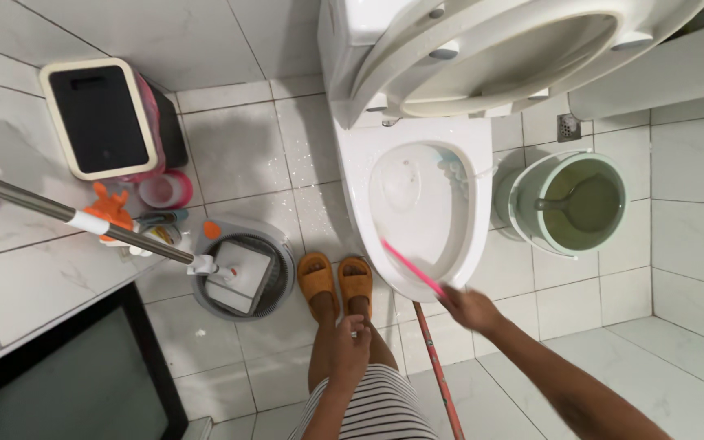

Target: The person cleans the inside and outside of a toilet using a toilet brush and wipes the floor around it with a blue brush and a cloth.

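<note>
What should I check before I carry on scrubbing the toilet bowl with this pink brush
1. Right hand grips the pink brush handle: ok.
2. Brush head inside the toilet bowl: cannot tell, the tip is hard to make out.
3. Toilet seat lifted off the rim: ok.
4. Left hand away from the bowl, resting at the knee: ok.
5. Slippers planted on the tiles beside the bowl: ok.
6. Green bucket holds water with a scoop: ok.

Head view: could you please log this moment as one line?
right hand: holds pink brush in toilet bowl | left hand: on knee | seat: up
</note>
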